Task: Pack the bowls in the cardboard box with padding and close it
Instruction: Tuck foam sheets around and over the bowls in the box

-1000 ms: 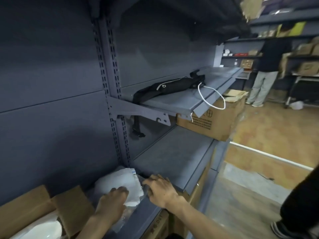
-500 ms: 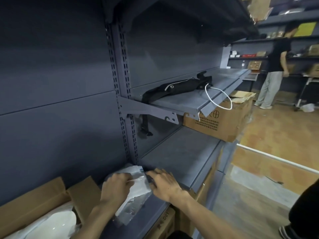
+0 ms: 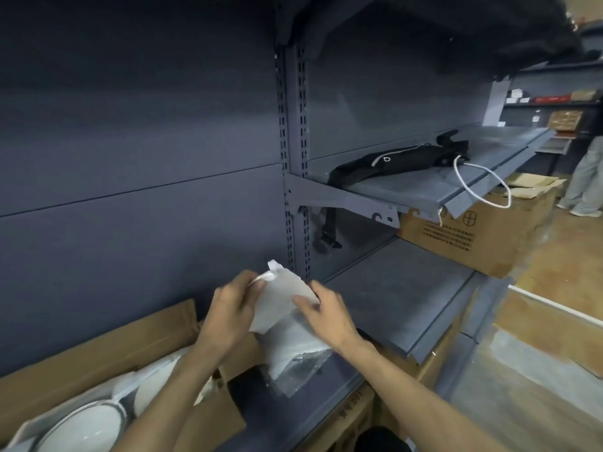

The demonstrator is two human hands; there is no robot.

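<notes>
An open cardboard box (image 3: 98, 347) sits at the lower left on the grey shelf, with white bowls (image 3: 85, 425) inside it. Just right of the box I hold a stack of white padding sheets (image 3: 280, 308) raised off the shelf. My left hand (image 3: 231, 311) pinches the top corner of a sheet. My right hand (image 3: 323, 314) grips the sheets' right side. Below them hangs a clear plastic bag (image 3: 293, 363) with more sheets in it.
A grey shelf board (image 3: 401, 295) runs to the right, with a printed cardboard box (image 3: 473, 236) at its far end. The upper shelf holds a black bag (image 3: 391, 163) and a white cord loop (image 3: 483, 187). A person (image 3: 584, 177) stands at the far right.
Both hands have lifted the padding sheets up from the shelf. My left hand moved from resting on the pile to pinching a sheet's top corner. The camera has swung left.
</notes>
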